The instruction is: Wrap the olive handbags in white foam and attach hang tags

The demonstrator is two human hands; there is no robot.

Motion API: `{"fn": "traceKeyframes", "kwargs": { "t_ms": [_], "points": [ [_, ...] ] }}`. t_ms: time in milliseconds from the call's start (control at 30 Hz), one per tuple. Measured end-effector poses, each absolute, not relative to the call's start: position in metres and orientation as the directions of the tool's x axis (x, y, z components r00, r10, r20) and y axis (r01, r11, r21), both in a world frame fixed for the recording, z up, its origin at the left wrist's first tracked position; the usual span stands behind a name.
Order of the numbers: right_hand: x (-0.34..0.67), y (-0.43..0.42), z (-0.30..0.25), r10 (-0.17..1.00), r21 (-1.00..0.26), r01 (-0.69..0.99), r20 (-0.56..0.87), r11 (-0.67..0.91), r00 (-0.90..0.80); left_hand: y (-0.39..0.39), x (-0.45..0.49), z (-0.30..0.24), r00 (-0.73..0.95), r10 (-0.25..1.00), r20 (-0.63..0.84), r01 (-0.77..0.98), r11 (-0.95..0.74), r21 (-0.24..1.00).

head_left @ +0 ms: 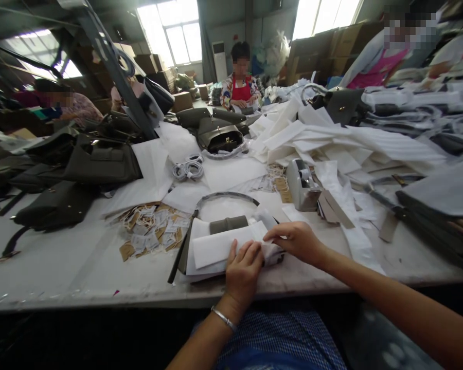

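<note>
White sheet lies across the handbag, looking light, bendy, easily creased; edges seem the best hold. Left hand rests half-curled on it; right hand, fingertips bunched at its right end, grip unclear.

A white sheet lies across a dark handbag with an arched handle

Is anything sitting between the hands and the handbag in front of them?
Yes: a white sheet lies over the handbag, and the left hand rests on it. The right hand is at the sheet's right end; whether it touches the bag is unclear. The tape dispenser stands beyond, not between.
</note>
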State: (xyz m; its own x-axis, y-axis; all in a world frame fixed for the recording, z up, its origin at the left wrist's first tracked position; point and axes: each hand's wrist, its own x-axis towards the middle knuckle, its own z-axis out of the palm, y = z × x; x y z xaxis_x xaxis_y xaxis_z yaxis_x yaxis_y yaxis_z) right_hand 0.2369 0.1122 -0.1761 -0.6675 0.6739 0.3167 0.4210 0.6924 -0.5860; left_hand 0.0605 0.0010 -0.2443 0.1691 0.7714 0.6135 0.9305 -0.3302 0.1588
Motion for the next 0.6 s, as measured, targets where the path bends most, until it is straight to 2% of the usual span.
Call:
{"fn": "traceKeyframes", "kwargs": {
  "t_ms": [133,233,433,600],
  "points": [
    [0.215,0.135,-0.184,0.713,-0.622,0.482,0.181,0.617,-0.678,0.004,0.06,-0.245,0.158,0.745,0.648,0.916,-0.356,0.185],
    [0.21,0.143,-0.194,0.717,-0.625,0.479,0.195,0.617,-0.669,0.004,0.06,-0.245,0.148,0.75,0.645,0.912,-0.355,0.204],
    [0.206,0.156,-0.203,0.648,-0.574,0.451,0.192,0.683,-0.737,0.005,0.059,-0.242,0.144,0.727,0.671,0.912,-0.361,0.195],
    [0.202,0.16,-0.207,0.66,-0.572,0.467,0.183,0.674,-0.729,0.006,0.06,-0.24,0.158,0.773,0.614,0.916,-0.347,0.201]
  ]
}}
